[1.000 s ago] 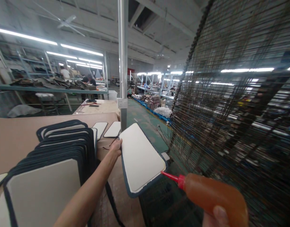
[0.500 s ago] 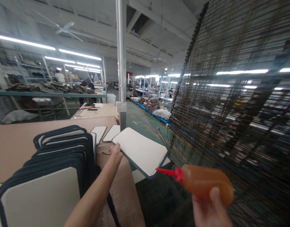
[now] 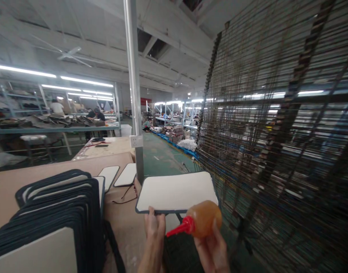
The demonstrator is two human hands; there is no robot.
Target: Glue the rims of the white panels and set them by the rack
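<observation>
- The panel (image 3: 176, 191) is a flat rectangle with rounded corners, its pale face smooth and matte, bound by a dark, cloth-like rim; it is held in the air beyond the right edge of the tabletop (image 3: 130, 231).
- The bottle (image 3: 205, 217), rounded and amber-brown, has a red cap with a long tapering nozzle (image 3: 178, 229); it overlaps the panel's near border in view, and whether they touch I cannot tell.
- The left hand (image 3: 155, 223) grips the panel's near rim, thumb on the pale face, the other fingers mostly hidden underneath.
- The right hand (image 3: 210, 246) is closed around the bottle from below, thumb up its side, tilting the nozzle left and slightly down.
- A leaning row of similar panels (image 3: 85, 208), packed tightly, fills the near left part of the tabletop.
- Two loose panels (image 3: 125, 175) lie near its far right corner, with a thin dark cord (image 3: 125, 200) just nearer.
- The tabletop's covering is tan and slightly glossy; a metal post (image 3: 134, 94) with a white socket box (image 3: 136, 141) rises at that corner.
- Right of it stands a tall wire rack (image 3: 276, 113) over a worn green floor (image 3: 159, 155).
</observation>
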